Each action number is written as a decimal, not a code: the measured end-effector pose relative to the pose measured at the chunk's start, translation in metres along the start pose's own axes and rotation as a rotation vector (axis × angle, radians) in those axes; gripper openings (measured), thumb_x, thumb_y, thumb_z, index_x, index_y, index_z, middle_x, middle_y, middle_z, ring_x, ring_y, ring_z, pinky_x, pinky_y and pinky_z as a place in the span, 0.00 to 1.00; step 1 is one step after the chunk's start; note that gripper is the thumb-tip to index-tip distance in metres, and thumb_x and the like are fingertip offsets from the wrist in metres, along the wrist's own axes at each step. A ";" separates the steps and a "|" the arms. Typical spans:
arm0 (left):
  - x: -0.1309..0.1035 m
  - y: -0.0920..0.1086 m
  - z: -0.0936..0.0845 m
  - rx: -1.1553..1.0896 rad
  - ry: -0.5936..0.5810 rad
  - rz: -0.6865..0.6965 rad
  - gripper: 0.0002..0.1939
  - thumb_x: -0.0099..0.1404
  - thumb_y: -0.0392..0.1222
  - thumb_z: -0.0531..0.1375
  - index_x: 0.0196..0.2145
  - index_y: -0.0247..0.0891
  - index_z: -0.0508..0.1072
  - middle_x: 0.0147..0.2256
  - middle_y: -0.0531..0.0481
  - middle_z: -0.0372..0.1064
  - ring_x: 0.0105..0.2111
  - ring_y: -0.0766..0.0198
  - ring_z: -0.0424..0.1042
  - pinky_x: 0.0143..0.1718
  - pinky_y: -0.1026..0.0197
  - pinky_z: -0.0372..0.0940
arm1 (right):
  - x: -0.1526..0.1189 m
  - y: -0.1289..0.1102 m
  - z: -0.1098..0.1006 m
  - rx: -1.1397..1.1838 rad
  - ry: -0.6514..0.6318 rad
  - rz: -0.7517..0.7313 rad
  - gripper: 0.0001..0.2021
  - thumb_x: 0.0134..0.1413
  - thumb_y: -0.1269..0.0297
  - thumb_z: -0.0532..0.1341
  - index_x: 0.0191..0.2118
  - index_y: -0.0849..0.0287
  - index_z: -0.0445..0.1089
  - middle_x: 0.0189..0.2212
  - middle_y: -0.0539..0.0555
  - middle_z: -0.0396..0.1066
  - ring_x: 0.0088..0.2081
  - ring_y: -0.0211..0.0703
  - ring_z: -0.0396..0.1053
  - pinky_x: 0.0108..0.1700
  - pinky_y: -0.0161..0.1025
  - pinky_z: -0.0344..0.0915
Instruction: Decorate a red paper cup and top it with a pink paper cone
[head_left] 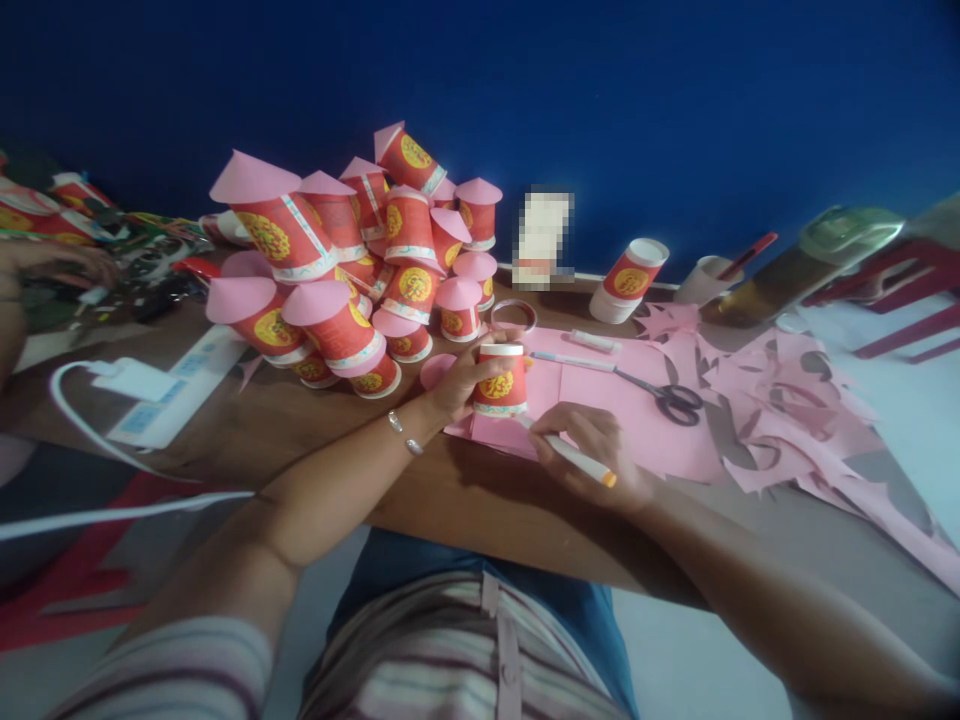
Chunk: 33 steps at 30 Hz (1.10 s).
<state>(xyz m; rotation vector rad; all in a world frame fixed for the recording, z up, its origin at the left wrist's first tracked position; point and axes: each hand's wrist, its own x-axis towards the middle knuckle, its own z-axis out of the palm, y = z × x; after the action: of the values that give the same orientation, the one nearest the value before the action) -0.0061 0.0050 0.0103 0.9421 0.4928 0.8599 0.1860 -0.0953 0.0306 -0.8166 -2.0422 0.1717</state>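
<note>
My left hand (466, 383) is wrapped round a red paper cup (501, 390) with a yellow emblem, which stands upright on pink paper (637, 430). In my right hand (589, 450) is a white marker (574, 458) with an orange end, its other end close to the cup's lower edge on the paper. Scissors (675, 402) lie on the pink sheets to the right of the cup, beside a slim white and blue pen-like item (574, 362). A roll of tape (514, 316) rests just behind my left hand.
Several red cups with pink cone tops (330, 320) are piled at the back left. Left of them are a power strip (180, 390) and another person's hand (64, 265). Stacked cups (630, 280), a bottle (795, 265) and pink scraps (780, 410) are at the right.
</note>
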 end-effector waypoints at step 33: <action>0.005 -0.010 0.008 -0.033 0.062 -0.077 0.26 0.54 0.50 0.77 0.46 0.38 0.78 0.40 0.47 0.79 0.44 0.55 0.78 0.48 0.54 0.70 | -0.001 0.012 0.001 0.149 -0.087 -0.064 0.03 0.68 0.72 0.62 0.43 0.56 0.69 0.31 0.53 0.78 0.30 0.40 0.75 0.34 0.36 0.72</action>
<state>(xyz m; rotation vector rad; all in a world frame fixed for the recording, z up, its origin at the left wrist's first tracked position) 0.0068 0.0022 0.0057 0.8625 0.5631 0.8272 0.1910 -0.0869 0.0239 -0.6609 -2.1057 0.3242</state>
